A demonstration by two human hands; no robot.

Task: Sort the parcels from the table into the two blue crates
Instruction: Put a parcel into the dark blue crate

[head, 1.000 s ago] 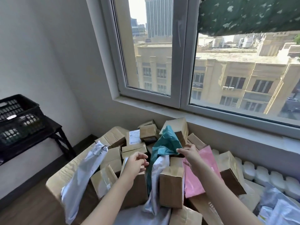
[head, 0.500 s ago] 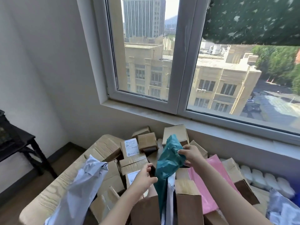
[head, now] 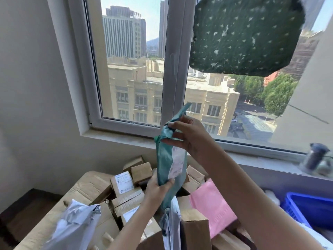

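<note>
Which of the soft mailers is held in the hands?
The teal mailer: right hand pinches its top, left hand grips its lower end. The pink mailer and grey mailer lie on the pile.

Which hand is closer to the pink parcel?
Left. The left hand grips the teal bag low, just left of the pink parcel; the right hand pinches its top, high above.

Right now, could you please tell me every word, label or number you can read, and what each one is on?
No text reads clearly.
On the teal mailer, a white label: printed, too blurred to read.
On the small cardboard box, a printed sticker: lines of print and a round logo, too small to read.
</note>
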